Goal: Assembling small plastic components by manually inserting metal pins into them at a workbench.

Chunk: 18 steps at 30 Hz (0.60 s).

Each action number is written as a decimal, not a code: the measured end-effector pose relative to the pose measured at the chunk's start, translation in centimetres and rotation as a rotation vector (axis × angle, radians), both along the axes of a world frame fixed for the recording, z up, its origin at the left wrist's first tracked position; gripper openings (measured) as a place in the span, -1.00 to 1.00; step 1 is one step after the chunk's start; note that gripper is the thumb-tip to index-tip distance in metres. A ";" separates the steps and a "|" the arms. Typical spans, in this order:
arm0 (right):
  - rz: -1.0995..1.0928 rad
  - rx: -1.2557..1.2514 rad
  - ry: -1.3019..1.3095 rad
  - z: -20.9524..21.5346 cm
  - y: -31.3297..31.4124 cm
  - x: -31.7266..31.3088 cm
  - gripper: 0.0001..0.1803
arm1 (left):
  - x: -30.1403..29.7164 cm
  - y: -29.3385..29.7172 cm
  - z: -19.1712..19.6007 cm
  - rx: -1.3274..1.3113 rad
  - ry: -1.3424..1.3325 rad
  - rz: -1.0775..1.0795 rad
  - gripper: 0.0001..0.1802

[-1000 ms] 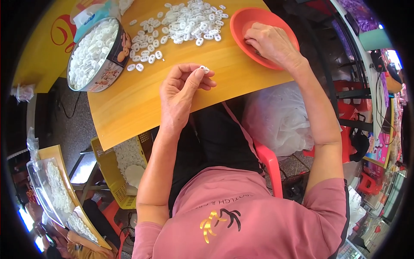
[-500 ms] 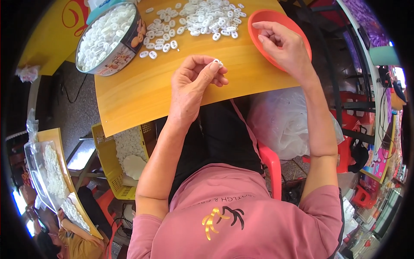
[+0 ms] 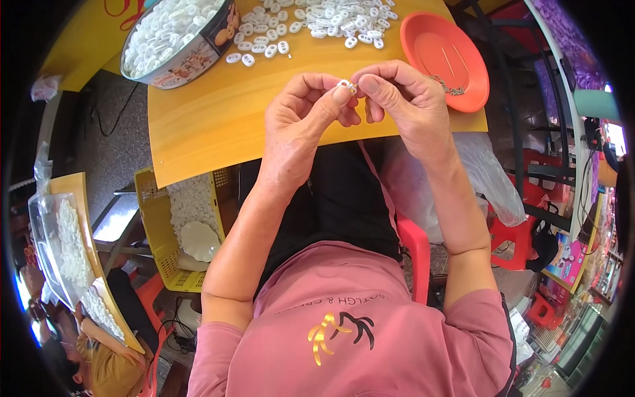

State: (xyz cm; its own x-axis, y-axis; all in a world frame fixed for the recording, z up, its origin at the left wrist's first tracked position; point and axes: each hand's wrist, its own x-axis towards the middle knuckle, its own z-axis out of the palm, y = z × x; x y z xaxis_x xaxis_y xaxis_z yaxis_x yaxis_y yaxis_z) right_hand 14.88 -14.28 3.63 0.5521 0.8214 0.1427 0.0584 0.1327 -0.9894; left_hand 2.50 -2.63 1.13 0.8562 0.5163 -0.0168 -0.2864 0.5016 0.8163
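Between the thumb and fingertips of my left hand [image 3: 297, 119] is a small white oval plastic piece with holes [image 3: 343, 84]. My right hand [image 3: 411, 109] meets it over the table's near edge, its thumb and fingers pinched against the piece's right side. Whatever lies in that right pinch is too small and covered to name. To the right, an orange-red plastic dish [image 3: 423, 49] carries a cluster of tiny dark metal-looking bits [image 3: 453, 89] and two thin pale sticks. Beyond my hands, many matching white pieces [image 3: 344, 21] are heaped on the yellow-brown table [image 3: 211, 129].
A printed round tin [image 3: 192, 66], full of white pieces, stands at the table's far left. Below the table are a yellow crate [image 3: 155, 231] with more pieces and clear plastic bags [image 3: 489, 172]. A red chair [image 3: 417, 264] is under me; another person [image 3: 109, 364] sits at lower left.
My right hand has come left from above the dish to the white piece in my left hand, uncovering the dish's contents. The left hand keeps its pinch; the whole view has shifted slightly.
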 end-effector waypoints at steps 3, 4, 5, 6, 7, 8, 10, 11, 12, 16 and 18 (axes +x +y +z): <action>0.002 -0.003 -0.004 0.2 0.1 -0.4 -0.80 | -0.3 0.0 0.1 0.020 -0.014 -0.010 -0.80; 0.005 -0.006 -0.004 0.2 0.1 -0.4 -0.80 | -0.3 -0.1 0.1 0.027 -0.017 -0.009 -0.80; 0.007 -0.011 -0.008 0.3 0.1 -0.4 -0.80 | -0.4 -0.1 0.1 0.035 -0.020 -0.008 -0.79; 0.009 -0.016 -0.011 0.3 0.1 -0.4 -0.80 | -0.4 -0.1 0.2 0.033 -0.019 -0.006 -0.79; 0.011 -0.018 -0.011 0.3 0.1 -0.5 -0.80 | -0.4 -0.1 0.2 0.037 -0.017 -0.011 -0.80; 0.005 -0.020 -0.019 0.2 0.1 -0.5 -0.81 | -0.5 -0.1 0.2 0.041 -0.015 -0.016 -0.80; 0.001 -0.023 -0.026 0.1 0.1 -0.6 -0.81 | -0.6 -0.1 0.2 0.052 -0.003 -0.014 -0.80; -0.025 -0.041 -0.079 0.2 0.1 -0.7 -0.83 | -0.6 0.0 0.2 0.063 0.008 -0.015 -0.80; -0.051 -0.059 -0.132 0.3 0.1 -0.8 -0.84 | -0.6 0.0 0.2 0.062 0.009 -0.014 -0.80; -0.108 -0.056 -0.412 0.3 0.2 -0.8 -0.86 | -0.7 -0.1 0.3 0.139 0.083 0.022 -0.80; -0.129 -0.087 -0.438 0.2 0.4 -0.8 -0.87 | -0.6 -0.2 0.3 0.168 0.112 0.040 -0.80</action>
State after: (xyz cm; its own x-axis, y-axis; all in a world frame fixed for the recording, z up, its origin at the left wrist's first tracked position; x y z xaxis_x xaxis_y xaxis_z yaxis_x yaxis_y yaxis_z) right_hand 14.06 -13.91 3.87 0.5539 0.7691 0.3189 0.4837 0.0146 -0.8751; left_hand 1.95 -2.81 1.41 0.8325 0.5537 -0.0219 -0.2059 0.3457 0.9155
